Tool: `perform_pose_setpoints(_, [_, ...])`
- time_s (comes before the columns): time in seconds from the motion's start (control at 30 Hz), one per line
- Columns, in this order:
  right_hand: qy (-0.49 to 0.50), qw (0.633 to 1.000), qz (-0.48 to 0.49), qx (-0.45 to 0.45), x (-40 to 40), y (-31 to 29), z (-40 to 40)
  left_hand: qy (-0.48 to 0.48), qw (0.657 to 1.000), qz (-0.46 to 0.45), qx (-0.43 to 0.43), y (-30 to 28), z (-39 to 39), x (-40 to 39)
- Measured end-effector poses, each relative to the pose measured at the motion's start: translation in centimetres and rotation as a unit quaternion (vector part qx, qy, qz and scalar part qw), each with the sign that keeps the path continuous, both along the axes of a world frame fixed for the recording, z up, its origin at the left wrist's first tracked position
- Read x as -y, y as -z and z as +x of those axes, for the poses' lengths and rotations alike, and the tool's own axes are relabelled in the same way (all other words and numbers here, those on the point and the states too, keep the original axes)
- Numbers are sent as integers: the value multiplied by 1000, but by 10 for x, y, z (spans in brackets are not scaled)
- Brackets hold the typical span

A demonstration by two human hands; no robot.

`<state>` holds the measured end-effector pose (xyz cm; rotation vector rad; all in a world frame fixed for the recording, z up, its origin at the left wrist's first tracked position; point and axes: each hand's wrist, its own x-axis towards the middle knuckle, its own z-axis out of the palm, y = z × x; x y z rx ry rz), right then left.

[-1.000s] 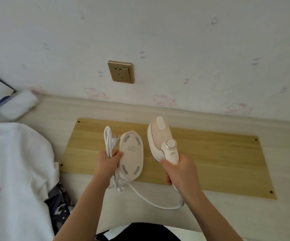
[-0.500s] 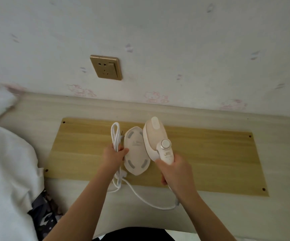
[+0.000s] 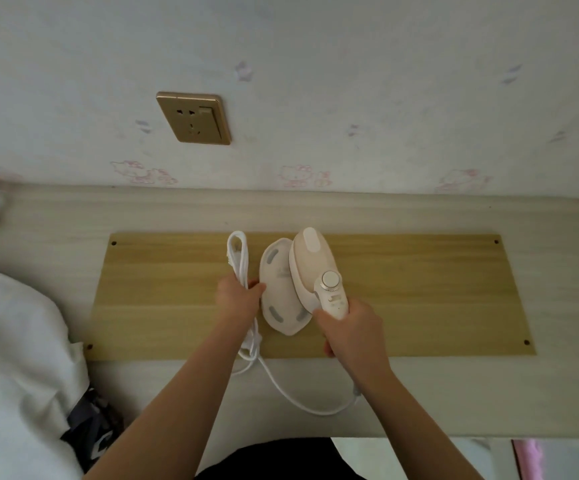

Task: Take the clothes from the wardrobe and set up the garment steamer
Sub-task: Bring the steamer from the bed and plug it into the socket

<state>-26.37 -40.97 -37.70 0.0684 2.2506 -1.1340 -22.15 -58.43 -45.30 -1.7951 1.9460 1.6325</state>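
White clothes (image 3: 14, 358) crowd the left; wooden board's (image 3: 419, 299) right lies open.

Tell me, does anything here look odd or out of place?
Nothing looks broken or spilled. The only untidy spot is the white clothes heaped at the desk's left edge. The steamer's cord is bundled in the left hand, not plugged into the wall socket.

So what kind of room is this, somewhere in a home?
Most likely a bedroom at home: cartoon-cat wallpaper with a gold wall socket, white clothing heaped at the left, and a handheld garment steamer over a wooden board.
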Motion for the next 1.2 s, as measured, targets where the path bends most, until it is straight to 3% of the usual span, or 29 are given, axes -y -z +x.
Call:
perform_pose_setpoints(0.5, [13,1000,1,-5,9,9,20,32,999,-12,3,7,-7,1])
perform_pose_setpoints(1.2, [58,998,4,3,41,25,53,37,996,62,-54,15,-1,12])
